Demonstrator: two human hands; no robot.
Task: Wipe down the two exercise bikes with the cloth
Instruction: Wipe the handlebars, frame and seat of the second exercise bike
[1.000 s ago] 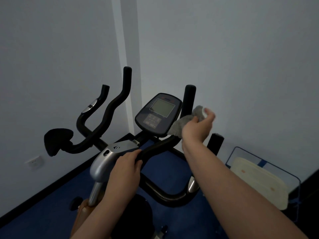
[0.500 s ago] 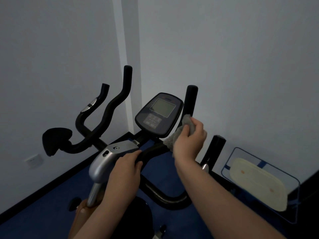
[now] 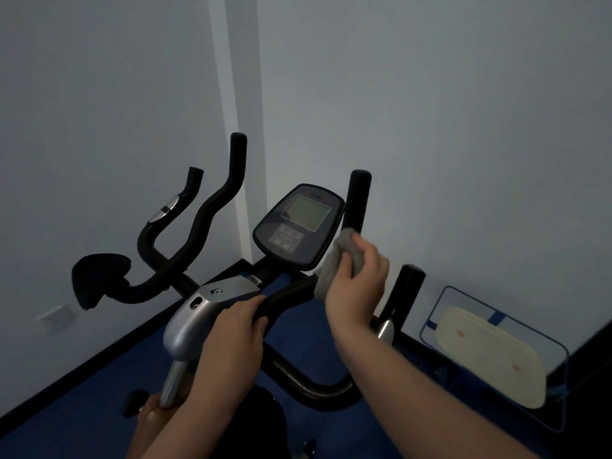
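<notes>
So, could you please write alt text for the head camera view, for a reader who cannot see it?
The right hand holds a grey cloth against the black handlebar of an exercise bike, beside its console. The left hand grips the handlebar lower down, near the silver stem.

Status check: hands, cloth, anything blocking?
Left hand grips handlebar. Right hand holds cloth against upright grip. Nothing blocking.

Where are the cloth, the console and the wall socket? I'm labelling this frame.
cloth [image 3: 332, 260], head view, grey folds beside the fingers
console [image 3: 306, 212], head view, screen centre
wall socket [image 3: 54, 318], head view, faceplate
</notes>
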